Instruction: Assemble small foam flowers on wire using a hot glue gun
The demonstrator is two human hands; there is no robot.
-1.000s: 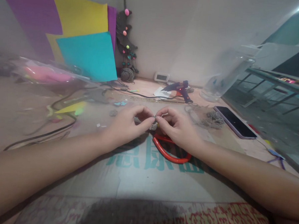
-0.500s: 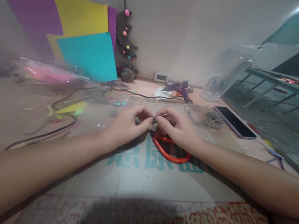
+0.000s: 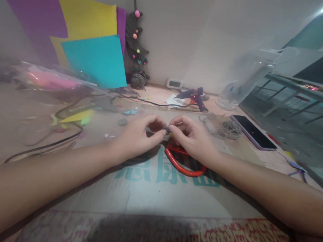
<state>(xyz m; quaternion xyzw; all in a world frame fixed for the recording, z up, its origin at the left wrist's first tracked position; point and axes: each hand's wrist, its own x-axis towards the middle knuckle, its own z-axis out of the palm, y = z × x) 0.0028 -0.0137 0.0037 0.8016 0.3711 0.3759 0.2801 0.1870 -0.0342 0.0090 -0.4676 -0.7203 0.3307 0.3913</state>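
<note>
My left hand (image 3: 141, 136) and my right hand (image 3: 194, 139) meet at the middle of the cardboard (image 3: 157, 204), thumb and fingers pinched in each. Between their fingertips is a small bit of grey yarn (image 3: 166, 129), mostly covered by the fingers. Scissors with red handles (image 3: 184, 170) lie just under my right hand; their blades are hidden behind my hands. A loose bundle of grey yarn (image 3: 230, 129) rests to the right of my right hand. Left of my left hand sits a small grey clump (image 3: 122, 122).
A purple glue gun (image 3: 192, 95) stands at the back, its black cable running left. On the right are a phone (image 3: 254, 132) and a clear plastic jug (image 3: 230, 92). Coloured sheets (image 3: 96, 61) and a dark hanging decoration (image 3: 135, 43) are against the wall.
The fingers have shifted slightly around the grey yarn, and my left thumb sits a little lower. The scissors' metal pivot no longer shows below the fingertips.
</note>
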